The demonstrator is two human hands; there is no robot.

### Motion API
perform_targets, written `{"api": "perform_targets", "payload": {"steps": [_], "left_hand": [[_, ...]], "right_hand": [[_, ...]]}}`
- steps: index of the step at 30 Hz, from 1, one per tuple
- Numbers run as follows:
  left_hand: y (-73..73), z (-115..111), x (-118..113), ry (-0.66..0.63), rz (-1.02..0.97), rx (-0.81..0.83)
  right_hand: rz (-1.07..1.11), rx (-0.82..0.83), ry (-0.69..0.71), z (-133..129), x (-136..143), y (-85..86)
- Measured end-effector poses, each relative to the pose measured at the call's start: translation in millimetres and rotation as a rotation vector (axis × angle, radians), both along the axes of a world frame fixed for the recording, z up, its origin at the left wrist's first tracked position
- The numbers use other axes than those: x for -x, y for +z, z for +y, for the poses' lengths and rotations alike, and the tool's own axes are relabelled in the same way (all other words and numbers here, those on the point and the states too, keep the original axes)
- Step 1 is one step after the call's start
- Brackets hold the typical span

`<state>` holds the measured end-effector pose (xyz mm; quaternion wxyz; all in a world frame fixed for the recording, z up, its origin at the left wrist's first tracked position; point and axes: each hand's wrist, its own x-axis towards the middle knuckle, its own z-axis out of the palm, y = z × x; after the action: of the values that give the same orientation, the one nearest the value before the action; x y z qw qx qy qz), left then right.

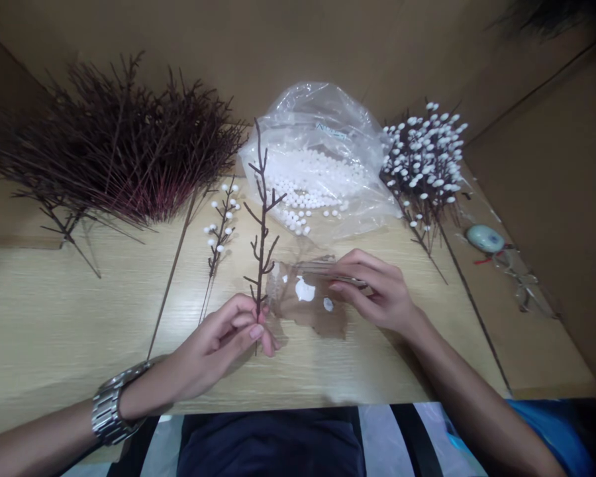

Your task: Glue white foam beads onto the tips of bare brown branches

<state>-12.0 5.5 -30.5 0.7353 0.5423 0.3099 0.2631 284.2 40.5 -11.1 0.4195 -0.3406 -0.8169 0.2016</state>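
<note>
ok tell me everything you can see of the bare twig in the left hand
The bare twig is dark brown and slender, one main stem with short side shoots on both sides, mostly angled upward. Its surface looks matt; the material cannot be told. No white balls sit on it. It appears roughly upright in the view, its tip overlapping the clear bag behind. The left hand pinches it near its lower end.

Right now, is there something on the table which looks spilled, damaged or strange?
Yes: the brown sheet near the right hand has a ragged edge and white patches, so it looks torn and smeared. Some white balls sit at the lower edge of the clear bag; I cannot tell whether they spilled out.
</note>
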Motion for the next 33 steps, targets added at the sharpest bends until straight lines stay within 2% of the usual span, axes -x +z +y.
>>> {"api": "perform_targets", "payload": {"steps": [6, 13, 23, 33], "left_hand": [[-2.0, 0.0, -0.8, 0.002, -0.022, 0.012], [0.7, 0.3, 0.3, -0.009, 0.001, 0.004], [1.3, 0.7, 0.3, -0.012, -0.004, -0.013], [2.4, 0.8, 0.1, -0.007, 0.02, -0.022]], "right_hand": [[-0.048, 0.038, 0.078, -0.5, 0.4, -4.5], [-0.056, 0.022, -0.025, -0.4, -3.6, -2.2], [-0.033, 0.09, 0.028, 0.7, 3.2, -3.5], [0.027, 0.09, -0.04, -1.5, 1.7, 0.3]]}}
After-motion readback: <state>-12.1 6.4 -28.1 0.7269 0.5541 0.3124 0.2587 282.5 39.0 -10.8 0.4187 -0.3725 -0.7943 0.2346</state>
